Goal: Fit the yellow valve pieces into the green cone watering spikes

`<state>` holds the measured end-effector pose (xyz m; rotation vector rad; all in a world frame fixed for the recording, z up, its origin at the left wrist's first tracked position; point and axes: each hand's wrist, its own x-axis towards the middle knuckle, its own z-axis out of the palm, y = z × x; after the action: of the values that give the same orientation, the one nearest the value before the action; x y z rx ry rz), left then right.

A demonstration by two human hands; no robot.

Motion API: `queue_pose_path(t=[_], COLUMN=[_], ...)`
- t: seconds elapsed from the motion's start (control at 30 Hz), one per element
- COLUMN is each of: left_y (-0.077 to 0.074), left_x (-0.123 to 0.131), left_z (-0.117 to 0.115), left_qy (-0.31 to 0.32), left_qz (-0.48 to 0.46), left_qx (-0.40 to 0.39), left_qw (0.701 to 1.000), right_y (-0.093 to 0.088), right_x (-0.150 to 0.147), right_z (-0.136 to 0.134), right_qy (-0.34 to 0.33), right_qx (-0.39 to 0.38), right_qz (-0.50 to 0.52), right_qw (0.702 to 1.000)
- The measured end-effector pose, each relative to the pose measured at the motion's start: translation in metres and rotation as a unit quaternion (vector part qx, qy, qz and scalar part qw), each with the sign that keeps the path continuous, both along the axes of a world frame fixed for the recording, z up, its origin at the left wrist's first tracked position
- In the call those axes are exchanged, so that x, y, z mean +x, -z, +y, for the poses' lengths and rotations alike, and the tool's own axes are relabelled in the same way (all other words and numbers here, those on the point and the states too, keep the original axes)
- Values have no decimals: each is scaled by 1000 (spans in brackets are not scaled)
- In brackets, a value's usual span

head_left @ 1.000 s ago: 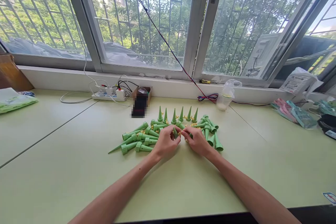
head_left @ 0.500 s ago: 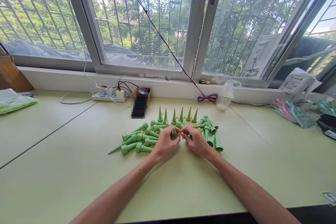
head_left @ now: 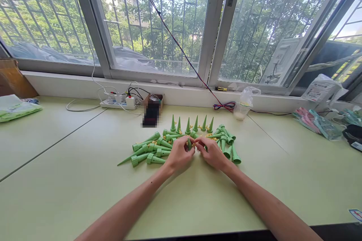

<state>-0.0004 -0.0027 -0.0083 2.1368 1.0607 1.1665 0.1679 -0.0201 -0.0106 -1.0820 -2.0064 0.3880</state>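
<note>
My left hand (head_left: 180,154) is closed around a green plastic watering spike (head_left: 189,143), its tapered tip showing above the fingers. My right hand (head_left: 211,153) pinches at a small yellow valve piece (head_left: 194,144) against the side of that spike; the fingers partly hide it. Beyond the hands, a row of several green spikes (head_left: 196,123) stands upright with yellow pieces at their sides. Left of my left hand lies a loose pile of green spikes with ribbed caps (head_left: 154,159). More green spikes (head_left: 223,141) lie beside my right hand.
Behind the spikes, a small open box (head_left: 160,101) and a white power strip (head_left: 118,104) sit near the window sill. A plastic cup with a bag (head_left: 242,107) stands by bundled cable (head_left: 224,105). Bagged items (head_left: 319,120) lie at right, a green-white package (head_left: 18,108) at left.
The view has shifted very slightly. Both hands stay together at the spike, and the right fingertips have closed in further over the yellow valve piece.
</note>
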Motion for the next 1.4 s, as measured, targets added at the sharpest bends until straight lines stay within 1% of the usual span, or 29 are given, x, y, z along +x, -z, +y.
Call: queue_pose_path(t=[0.27, 0.63, 0.77, 0.93, 1.23, 1.4], left_y=[1, 1, 0, -3, -1, -2], left_x=[0, 0, 0, 0, 1, 0], left_z=[1, -1, -2, -2, -1, -3], left_qy=[-5, 2, -4, -12, -9, -11], left_qz=[-3, -3, -4, -7, -3, 3], left_qx=[1, 2, 1, -4, 7, 10], left_qw=[1000, 1000, 1000, 1000, 1000, 1000], right_y=[2, 2, 0, 1, 4, 2], right_x=[1, 1, 0, 1, 1, 0], right_z=[0, 3, 0, 0, 3, 2], right_qy=[-9, 5, 9, -2, 5, 7], right_qx=[-7, 1, 5, 6, 2, 2], right_qz=[5, -16, 1, 17, -8, -9], right_qw=[1000, 1000, 1000, 1000, 1000, 1000])
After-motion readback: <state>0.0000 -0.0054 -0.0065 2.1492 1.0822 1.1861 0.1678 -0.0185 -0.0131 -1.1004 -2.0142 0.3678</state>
